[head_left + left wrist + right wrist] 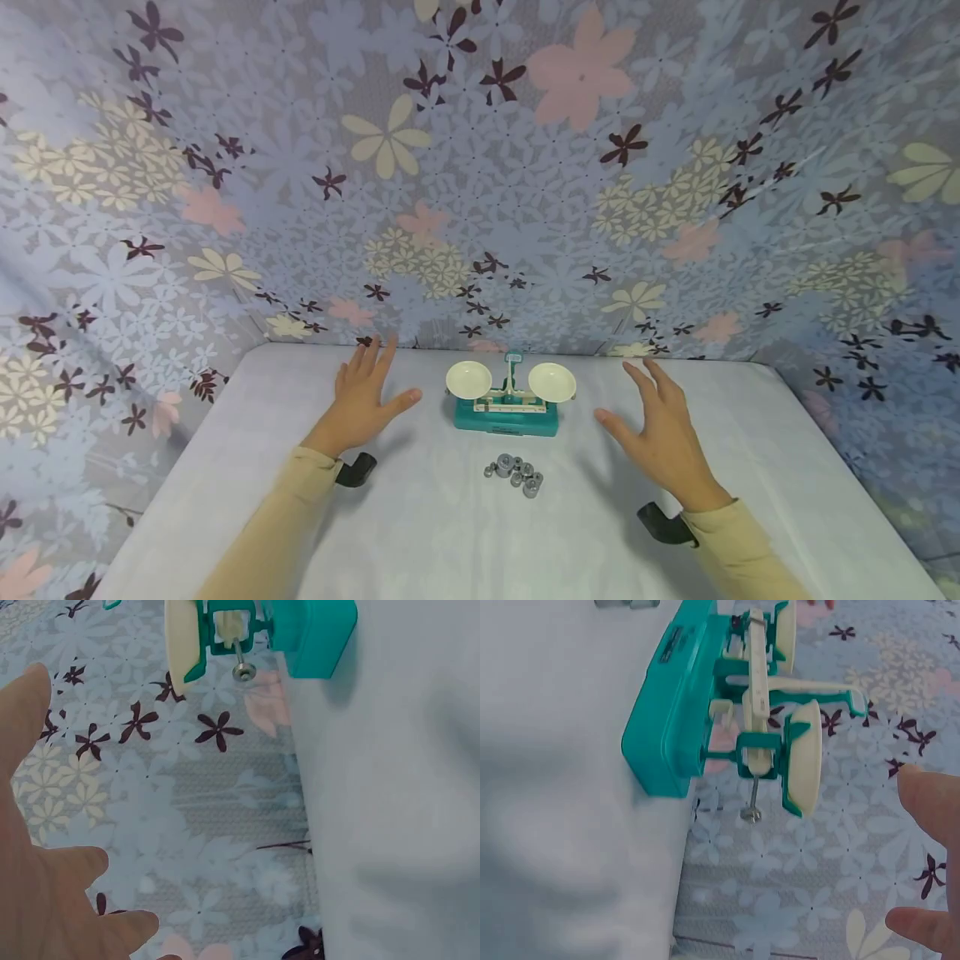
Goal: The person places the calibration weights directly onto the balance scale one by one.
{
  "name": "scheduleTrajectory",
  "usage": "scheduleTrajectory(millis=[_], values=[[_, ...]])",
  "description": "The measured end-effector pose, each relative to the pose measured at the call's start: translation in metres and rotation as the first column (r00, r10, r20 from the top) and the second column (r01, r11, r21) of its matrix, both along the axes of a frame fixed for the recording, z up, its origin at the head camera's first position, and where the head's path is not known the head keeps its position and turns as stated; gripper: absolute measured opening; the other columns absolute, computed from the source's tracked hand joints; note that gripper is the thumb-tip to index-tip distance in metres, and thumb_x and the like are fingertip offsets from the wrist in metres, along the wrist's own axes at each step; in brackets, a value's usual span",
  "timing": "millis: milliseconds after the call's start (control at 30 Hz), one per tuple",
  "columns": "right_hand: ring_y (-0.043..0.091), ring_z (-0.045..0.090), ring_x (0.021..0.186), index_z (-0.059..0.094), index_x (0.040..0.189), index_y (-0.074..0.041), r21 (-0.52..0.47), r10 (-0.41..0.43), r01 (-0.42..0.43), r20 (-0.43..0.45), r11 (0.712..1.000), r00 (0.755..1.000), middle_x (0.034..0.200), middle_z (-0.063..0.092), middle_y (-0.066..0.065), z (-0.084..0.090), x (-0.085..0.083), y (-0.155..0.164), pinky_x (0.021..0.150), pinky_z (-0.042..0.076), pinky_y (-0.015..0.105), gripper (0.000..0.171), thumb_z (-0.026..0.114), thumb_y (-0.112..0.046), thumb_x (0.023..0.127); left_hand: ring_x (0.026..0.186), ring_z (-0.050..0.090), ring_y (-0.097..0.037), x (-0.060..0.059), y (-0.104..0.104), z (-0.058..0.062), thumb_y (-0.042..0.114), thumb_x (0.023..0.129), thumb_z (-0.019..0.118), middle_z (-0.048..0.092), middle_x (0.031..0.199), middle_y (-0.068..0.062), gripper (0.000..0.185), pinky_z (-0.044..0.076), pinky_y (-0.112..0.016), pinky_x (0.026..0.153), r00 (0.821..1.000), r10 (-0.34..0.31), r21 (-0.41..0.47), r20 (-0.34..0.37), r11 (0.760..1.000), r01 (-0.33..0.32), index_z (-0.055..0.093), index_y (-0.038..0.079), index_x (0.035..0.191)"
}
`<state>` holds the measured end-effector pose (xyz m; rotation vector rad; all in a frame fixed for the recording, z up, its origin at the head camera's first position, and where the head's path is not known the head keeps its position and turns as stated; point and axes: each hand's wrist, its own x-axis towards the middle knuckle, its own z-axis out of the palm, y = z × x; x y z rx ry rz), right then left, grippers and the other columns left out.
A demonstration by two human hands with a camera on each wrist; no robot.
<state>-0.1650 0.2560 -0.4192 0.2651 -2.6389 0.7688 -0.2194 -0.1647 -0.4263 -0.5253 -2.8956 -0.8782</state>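
Note:
A green balance scale (506, 418) stands toward the back of the table with two cream pans, the left pan (469, 380) and the right pan (552, 382). In front of it lies a cluster of several small silver weights (505, 465). My left hand (362, 407) hovers left of the scale, fingers spread and holding nothing. On the other side my right hand (660, 437) is held in the air, thumb toward the scale, also holding nothing. The right wrist view shows the scale's green base (667, 705) and its beam end screw (751, 815).
The white tabletop (420, 542) meets a flowered cloth (480, 167) that rises behind it and hangs at both sides. Dark wrist straps with camera mounts, left (356, 471) and right (666, 525), sit below the hands.

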Motion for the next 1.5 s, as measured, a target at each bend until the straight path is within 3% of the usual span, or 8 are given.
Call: scheduleTrajectory(millis=[633, 967, 1200, 1500], values=[[0.048, 0.026, 0.142, 0.044, 0.149, -0.009, -0.058, 0.047, -0.043, 0.067, 0.997, 0.997, 0.159, 0.028, 0.021, -0.019, 0.018, -0.038, 0.095, 0.039, 0.073, 0.073, 0.073, -0.043, 0.092, 0.152, 0.002, -0.045, 0.000, 0.028, -0.030, 0.055, 0.098, 0.057, 0.003, 0.167, -0.018, 0.093, 0.003, -0.070, 0.116, 0.987, -0.039, 0.101, 0.154, 0.995, 0.023, 0.006, 0.014, 0.163], [0.044, 0.029, 0.142, 0.046, 0.149, -0.010, -0.092, 0.075, -0.066, 0.091, 0.994, 0.993, 0.157, 0.032, 0.019, -0.031, 0.025, -0.053, 0.099, 0.039, 0.071, 0.071, 0.074, -0.041, 0.091, 0.151, 0.011, -0.044, -0.007, 0.041, -0.049, 0.054, 0.097, 0.059, 0.014, 0.166, -0.020, 0.092, 0.009, -0.068, 0.117, 0.988, -0.040, 0.143, 0.152, 0.990, 0.018, 0.012, 0.010, 0.163], [0.042, 0.032, 0.140, 0.048, 0.147, -0.009, -0.118, 0.106, -0.098, 0.062, 0.988, 0.992, 0.154, 0.038, 0.018, -0.042, 0.026, -0.061, 0.102, 0.038, 0.068, 0.069, 0.077, -0.037, 0.090, 0.152, 0.014, -0.041, -0.011, 0.051, -0.055, 0.056, 0.091, 0.068, 0.021, 0.165, -0.015, 0.100, 0.013, -0.067, 0.117, 0.977, -0.045, 0.182, 0.208, 0.983, 0.006, 0.013, 0.014, 0.163], [0.040, 0.043, 0.132, 0.052, 0.142, -0.005, -0.158, 0.143, -0.134, 0.044, 0.978, 0.989, 0.142, 0.050, 0.020, -0.055, 0.028, -0.073, 0.102, 0.042, 0.063, 0.061, 0.076, -0.028, 0.091, 0.148, 0.025, -0.043, -0.017, 0.060, -0.065, 0.051, 0.085, 0.077, 0.032, 0.161, -0.014, 0.101, 0.022, -0.066, 0.115, 0.982, -0.057, 0.192, 0.179, 0.981, 0.022, 0.023, 0.013, 0.161]])
